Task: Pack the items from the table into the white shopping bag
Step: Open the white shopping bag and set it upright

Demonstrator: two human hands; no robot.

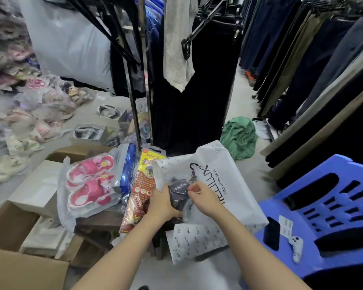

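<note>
Gripping a dark packet (179, 194) in clear wrap, the left hand (162, 203) curls round its left side while the right hand (203, 198) pinches its upper right edge between thumb and fingers. The packet lies at the mouth of the white bag (218, 170), which is spread flat on the table with its printed black logo facing up; how far the packet sits inside the bag cannot be told.

Just left of the bag, a red and yellow packet (139, 185) lies on the table (99, 222), its lower part under the left hand. Beside it stands a blue packet (128, 167), and further left a clear bag holds pink shoes (90, 183), resting partly on the table and partly on a white box (36, 189).

Open cardboard boxes (8, 266) sit at the lower left; one holds flat pale packets (44, 237).

To the right a blue chair (323, 216) carries a black phone (271, 233), a paper slip (285, 226) and a small white object (296, 244). A green cloth (239, 137) lies on the floor beyond the bag
</note>
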